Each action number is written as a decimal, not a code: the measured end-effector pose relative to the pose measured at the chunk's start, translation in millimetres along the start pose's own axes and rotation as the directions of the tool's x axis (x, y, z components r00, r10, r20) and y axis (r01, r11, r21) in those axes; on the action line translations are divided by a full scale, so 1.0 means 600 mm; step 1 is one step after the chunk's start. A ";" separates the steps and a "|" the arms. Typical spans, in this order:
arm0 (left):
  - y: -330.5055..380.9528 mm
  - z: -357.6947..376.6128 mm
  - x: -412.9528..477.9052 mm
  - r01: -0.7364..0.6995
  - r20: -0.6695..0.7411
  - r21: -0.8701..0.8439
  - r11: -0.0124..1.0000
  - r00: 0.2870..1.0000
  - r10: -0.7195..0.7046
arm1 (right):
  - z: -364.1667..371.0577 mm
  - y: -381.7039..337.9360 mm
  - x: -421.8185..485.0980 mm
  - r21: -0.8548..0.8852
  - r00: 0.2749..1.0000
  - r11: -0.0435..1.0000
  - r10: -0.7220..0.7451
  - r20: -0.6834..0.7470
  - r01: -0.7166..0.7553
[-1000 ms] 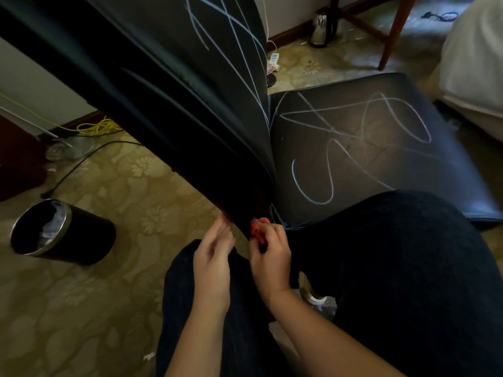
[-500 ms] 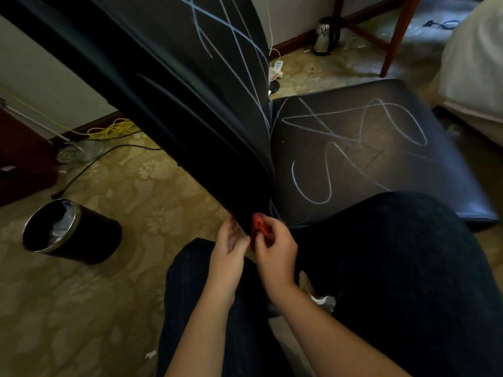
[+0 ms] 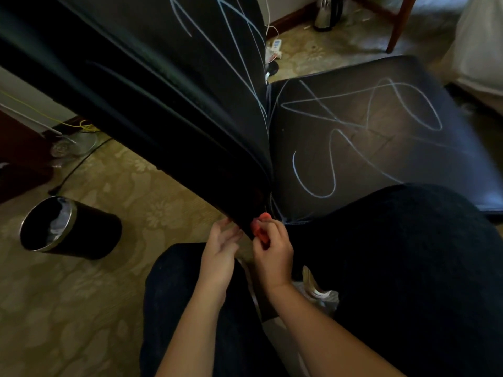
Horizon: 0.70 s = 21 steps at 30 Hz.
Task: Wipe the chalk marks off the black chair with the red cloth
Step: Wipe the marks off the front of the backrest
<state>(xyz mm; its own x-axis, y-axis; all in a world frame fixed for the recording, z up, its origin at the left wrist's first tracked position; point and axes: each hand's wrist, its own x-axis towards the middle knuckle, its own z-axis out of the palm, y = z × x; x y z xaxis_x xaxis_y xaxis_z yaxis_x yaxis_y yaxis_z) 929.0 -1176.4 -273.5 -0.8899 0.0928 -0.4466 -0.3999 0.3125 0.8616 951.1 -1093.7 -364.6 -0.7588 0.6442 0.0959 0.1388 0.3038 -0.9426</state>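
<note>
L hand (image 3: pixel 220 248) has edged right since a sec ago, closer to R hand (image 3: pixel 273 253). Both sit at the near bottom corner of the chair back (image 3: pixel 163 99). L fingers lie fairly straight, tips touching that corner, gripping nothing. R hand pinches the red cloth (image 3: pixel 260 227), bunched small btwn thumb & fingers and held at the gap where back meets seat (image 3: pixel 381 164). Only a bit of cloth shows.

Doing it well, imo: cloth is too wadded, so open it out for a wider face. L hand should steady the back so it doesn't give. Then firm overlapping strokes from the corner outward, turning to a fresh side once it loads w/ dust. Chalk marks (image 3: pixel 353 123) on seat & back look untouched, so work has barely begun.

Count: 2 hands, 1 cloth, 1 chair, 2 scribbled surfaces (lines too tangled to number), 1 bin (image 3: pixel 70 227) left on the carpet (image 3: pixel 81 308), 1 kettle (image 3: pixel 325 12) far off.
</note>
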 end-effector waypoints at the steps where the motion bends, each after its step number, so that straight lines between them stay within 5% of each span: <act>1: -0.001 0.000 0.001 -0.005 -0.008 0.008 1.000 1.000 0.005 | -0.001 0.005 0.002 0.004 0.998 0.998 0.055 0.013 -0.055; 5: -0.011 -0.003 0.000 -0.020 0.011 0.042 0.999 1.000 0.019 | -0.001 0.017 0.021 -0.091 0.945 0.953 0.300 0.133 -0.290; 9: -0.013 -0.004 0.004 -0.033 0.047 0.086 0.996 0.998 0.029 | -0.013 0.011 0.044 -0.085 0.914 0.917 0.397 0.086 -0.391; 12: -0.018 0.006 0.002 0.020 0.042 0.111 0.994 0.999 -0.025 | -0.029 -0.013 0.033 0.062 0.947 0.950 0.311 -0.083 -0.306; 15: -0.018 0.016 0.005 0.031 0.040 0.088 0.996 0.999 -0.034 | -0.021 -0.040 0.020 0.109 0.993 0.989 0.107 -0.040 -0.102; 21: -0.022 0.011 0.010 0.056 0.090 0.092 0.994 0.994 -0.064 | -0.002 -0.002 0.024 -0.029 0.961 0.961 0.276 0.037 -0.275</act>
<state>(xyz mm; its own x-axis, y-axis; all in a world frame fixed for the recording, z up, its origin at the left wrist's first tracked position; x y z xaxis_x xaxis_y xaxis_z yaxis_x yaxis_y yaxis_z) 930.3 -1173.6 -289.0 -0.8390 0.1573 -0.5209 -0.4270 0.4031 0.8094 940.7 -1084.0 -361.7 -0.7140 0.6768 -0.1794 0.3600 0.1351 -0.9231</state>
